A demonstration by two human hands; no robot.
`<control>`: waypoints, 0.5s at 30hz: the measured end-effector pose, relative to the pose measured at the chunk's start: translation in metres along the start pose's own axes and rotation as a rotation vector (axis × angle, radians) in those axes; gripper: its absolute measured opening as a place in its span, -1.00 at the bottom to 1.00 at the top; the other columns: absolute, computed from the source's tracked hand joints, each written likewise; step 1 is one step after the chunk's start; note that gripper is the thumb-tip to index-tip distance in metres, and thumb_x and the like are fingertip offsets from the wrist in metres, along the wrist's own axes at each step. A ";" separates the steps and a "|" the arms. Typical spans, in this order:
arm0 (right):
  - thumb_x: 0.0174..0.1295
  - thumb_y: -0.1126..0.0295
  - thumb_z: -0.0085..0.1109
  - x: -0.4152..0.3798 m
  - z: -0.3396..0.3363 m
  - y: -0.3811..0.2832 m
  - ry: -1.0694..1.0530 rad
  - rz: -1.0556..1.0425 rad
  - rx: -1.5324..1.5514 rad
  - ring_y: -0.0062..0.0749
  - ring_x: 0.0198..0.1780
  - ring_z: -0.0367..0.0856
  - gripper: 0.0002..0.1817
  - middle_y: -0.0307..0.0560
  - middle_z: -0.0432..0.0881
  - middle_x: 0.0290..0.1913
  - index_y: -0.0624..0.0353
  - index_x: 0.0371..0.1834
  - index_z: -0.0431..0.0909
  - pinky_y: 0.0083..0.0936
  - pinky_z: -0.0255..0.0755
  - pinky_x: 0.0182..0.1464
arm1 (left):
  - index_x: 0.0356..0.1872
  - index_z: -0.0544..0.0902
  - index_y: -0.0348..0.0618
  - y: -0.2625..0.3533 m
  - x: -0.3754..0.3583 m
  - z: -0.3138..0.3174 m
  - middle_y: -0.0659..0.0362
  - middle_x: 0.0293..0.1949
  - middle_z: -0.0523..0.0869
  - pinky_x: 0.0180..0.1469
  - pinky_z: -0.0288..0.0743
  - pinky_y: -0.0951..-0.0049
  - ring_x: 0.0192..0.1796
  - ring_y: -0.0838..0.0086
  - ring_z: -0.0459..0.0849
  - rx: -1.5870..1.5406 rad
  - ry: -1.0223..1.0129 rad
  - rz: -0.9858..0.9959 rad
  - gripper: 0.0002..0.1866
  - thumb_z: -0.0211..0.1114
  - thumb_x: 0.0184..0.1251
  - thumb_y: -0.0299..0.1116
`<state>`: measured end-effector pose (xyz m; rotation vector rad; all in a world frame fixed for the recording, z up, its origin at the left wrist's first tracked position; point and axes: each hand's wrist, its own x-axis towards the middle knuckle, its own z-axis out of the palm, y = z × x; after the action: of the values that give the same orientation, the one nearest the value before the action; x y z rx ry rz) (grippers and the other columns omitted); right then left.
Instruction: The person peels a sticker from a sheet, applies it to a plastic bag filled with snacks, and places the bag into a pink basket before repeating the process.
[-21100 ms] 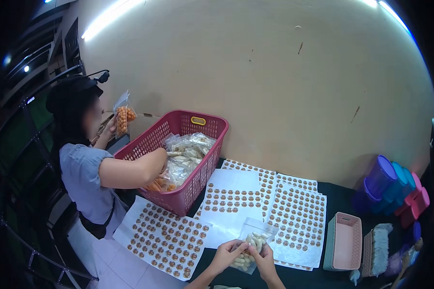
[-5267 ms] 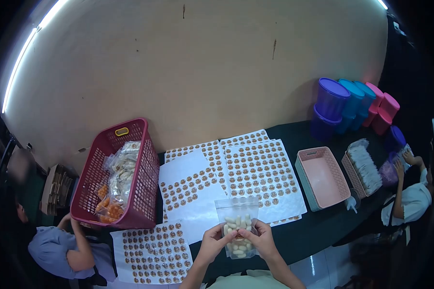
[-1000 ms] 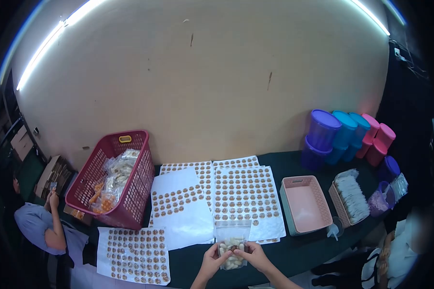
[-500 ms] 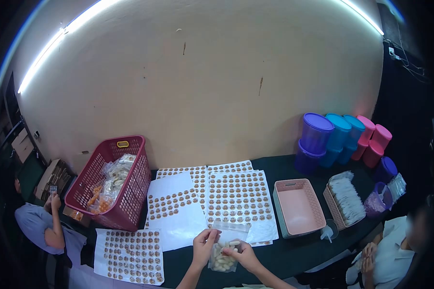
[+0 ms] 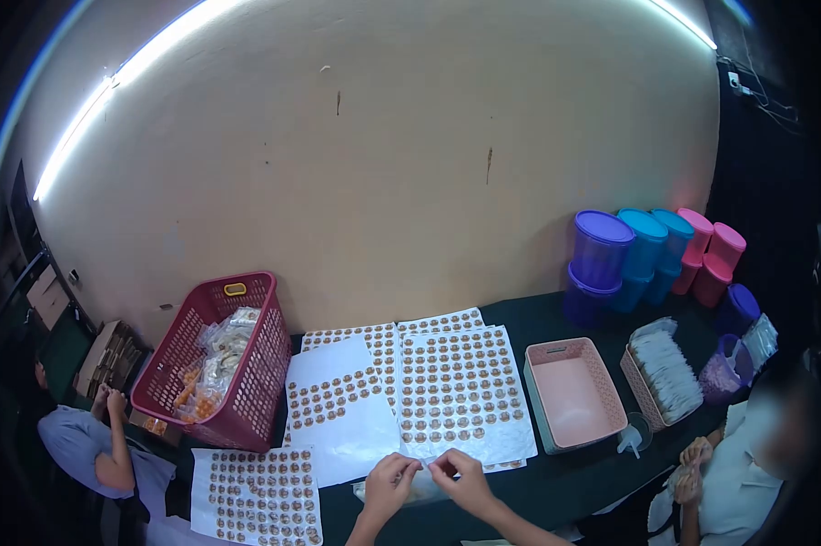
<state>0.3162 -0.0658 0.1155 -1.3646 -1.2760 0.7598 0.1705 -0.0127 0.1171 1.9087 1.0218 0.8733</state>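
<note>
A clear plastic zip pouch [image 5: 420, 492] with pale pieces inside lies low in front of me, mostly hidden beneath my hands. My left hand [image 5: 390, 484] pinches its top edge between thumb and finger. Just to the right, my right hand [image 5: 466, 483] also pinches that edge, the fingertips of both hands close together. Behind them, sheets of round brown stickers [image 5: 456, 382] lie overlapped on the dark table. One sticker sheet [image 5: 258, 496] lies apart at the front left, and a partly used sheet [image 5: 342, 446] shows a wide bare white area.
A maroon basket [image 5: 263, 387] of filled bags stands left. To the right are a pink tray [image 5: 579, 400], a small basket of packets [image 5: 663, 373], a clear cup [image 5: 636, 435] and stacked coloured canisters [image 5: 602, 246]. One person [image 5: 87, 446] is at far left, another [image 5: 738, 482] at right.
The pouch has gone from upright, its contents showing, to tilted low under my hands. My right hand has moved from the pouch's side up to its top edge.
</note>
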 end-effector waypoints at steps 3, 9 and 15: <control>0.05 0.41 0.14 -0.005 0.015 -0.006 -0.009 -0.036 -0.023 -0.55 -0.55 0.42 -0.86 -0.14 0.51 -0.49 0.27 -0.44 0.48 -0.62 0.33 -0.46 | -0.43 0.62 -0.25 0.000 -0.001 -0.011 0.12 -0.49 0.58 -0.41 0.40 0.53 -0.47 0.46 0.55 0.001 0.230 0.014 -0.85 0.15 0.20 -0.40; 0.07 0.37 0.13 0.009 0.015 -0.005 -0.134 -0.040 0.015 -0.47 -0.56 0.41 -0.83 -0.12 0.48 -0.49 0.27 -0.43 0.46 -0.59 0.31 -0.46 | -0.44 0.61 -0.26 0.002 0.003 -0.036 0.14 -0.51 0.58 -0.44 0.38 0.54 -0.50 0.45 0.54 0.083 -0.024 0.029 -0.86 0.18 0.17 -0.40; 0.11 0.35 0.11 0.022 0.030 -0.020 -0.132 -0.076 0.057 -0.46 -0.58 0.37 -0.80 -0.10 0.43 -0.58 0.29 -0.48 0.43 -0.56 0.26 -0.48 | -0.53 0.57 -0.31 0.004 0.006 -0.034 0.15 -0.59 0.52 -0.50 0.31 0.56 -0.57 0.52 0.46 0.082 0.308 0.152 -0.89 0.19 0.12 -0.49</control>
<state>0.2876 -0.0400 0.1322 -1.2298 -1.3910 0.8386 0.1465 0.0021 0.1370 1.9799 1.1153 1.2602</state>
